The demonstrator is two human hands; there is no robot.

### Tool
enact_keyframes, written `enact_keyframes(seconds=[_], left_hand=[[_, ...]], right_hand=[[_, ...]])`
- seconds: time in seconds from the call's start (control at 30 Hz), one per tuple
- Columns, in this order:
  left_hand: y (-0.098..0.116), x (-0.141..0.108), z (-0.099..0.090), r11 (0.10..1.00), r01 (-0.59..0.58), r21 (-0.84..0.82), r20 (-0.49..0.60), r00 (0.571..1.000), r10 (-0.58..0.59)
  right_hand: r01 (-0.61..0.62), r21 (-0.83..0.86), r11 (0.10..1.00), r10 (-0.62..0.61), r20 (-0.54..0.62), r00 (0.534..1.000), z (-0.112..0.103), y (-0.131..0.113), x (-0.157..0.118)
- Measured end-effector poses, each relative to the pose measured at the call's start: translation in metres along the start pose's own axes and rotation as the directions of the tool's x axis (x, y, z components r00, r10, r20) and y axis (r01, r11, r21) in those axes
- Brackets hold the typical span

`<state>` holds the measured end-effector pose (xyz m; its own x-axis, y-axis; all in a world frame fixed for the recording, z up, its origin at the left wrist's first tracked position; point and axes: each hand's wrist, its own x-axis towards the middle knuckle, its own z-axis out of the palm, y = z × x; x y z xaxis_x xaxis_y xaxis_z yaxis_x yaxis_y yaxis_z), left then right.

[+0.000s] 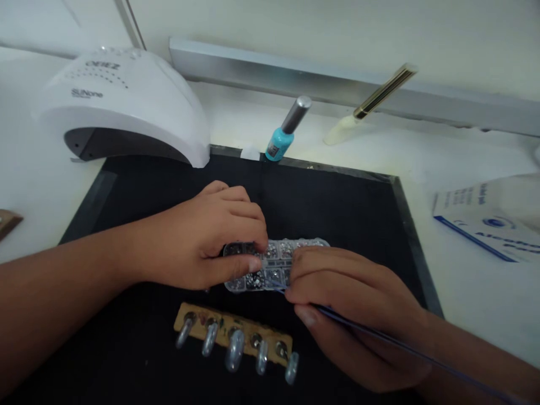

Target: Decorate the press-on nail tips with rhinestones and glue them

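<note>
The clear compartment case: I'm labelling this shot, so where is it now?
In the head view, the case lies near the centre on the black mat, partly covered by the left hand and the right hand, just beyond the wooden strip.

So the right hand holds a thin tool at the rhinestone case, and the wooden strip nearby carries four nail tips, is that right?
Not quite: the head view shows five nail tips on the wooden strip, not four. The right hand does hold a thin tool at the rhinestone case.
</note>
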<state>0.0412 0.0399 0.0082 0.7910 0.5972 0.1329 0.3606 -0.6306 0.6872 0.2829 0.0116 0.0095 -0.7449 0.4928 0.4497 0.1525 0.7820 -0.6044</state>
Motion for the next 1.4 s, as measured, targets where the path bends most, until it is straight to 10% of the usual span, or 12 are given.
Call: enact_keyframes(seconds=[0.57,1.0,1.4], left_hand=[[0.001,0.000,-0.002,1.000,-0.010,0.008,0.002,1.000,0.010],[-0.009,-0.004,-0.001,0.996,-0.043,0.080,-0.002,0.999,0.043],[-0.011,-0.003,0.000,0.994,-0.064,0.088,0.001,0.998,0.065]], right_hand=[[0.071,-0.071,0.995,-0.072,-0.017,0.997,-0.004,-0.005,-0.003],[-0.041,-0.326,0.944,0.014,-0.085,0.996,-0.009,-0.074,-0.026],[0.006,-0.256,0.967,-0.018,-0.045,0.999,0.002,-0.067,-0.038]])
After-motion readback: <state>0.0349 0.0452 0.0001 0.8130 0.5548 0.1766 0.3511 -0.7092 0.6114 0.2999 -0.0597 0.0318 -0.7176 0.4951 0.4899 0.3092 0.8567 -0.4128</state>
